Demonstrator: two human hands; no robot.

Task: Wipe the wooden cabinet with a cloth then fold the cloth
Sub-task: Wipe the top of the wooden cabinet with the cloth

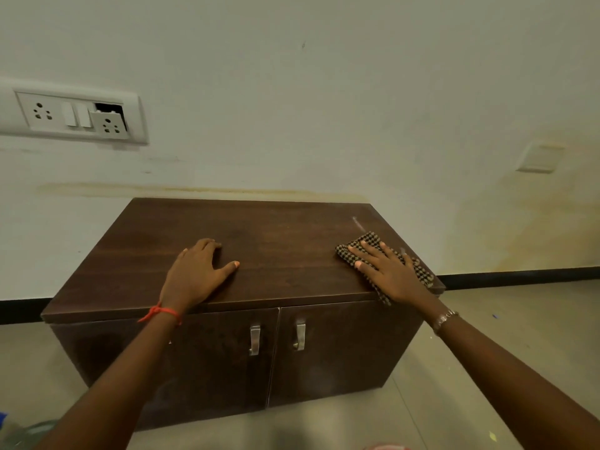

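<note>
A low dark wooden cabinet [276,241] with two doors and metal handles stands against the wall. A checked brown-and-black cloth [368,243] lies on the right side of its top, reaching the right front corner. My right hand [386,271] presses flat on the cloth with fingers spread, covering its middle. My left hand [198,274] rests flat on the bare cabinet top near the front edge, left of centre, holding nothing. A red thread is tied around my left wrist and a bracelet sits on my right wrist.
A white wall rises directly behind the cabinet, with a socket and switch panel [74,115] at upper left and a blank plate [540,157] at right. Pale tiled floor [519,336] surrounds the cabinet, with a black skirting strip along the wall.
</note>
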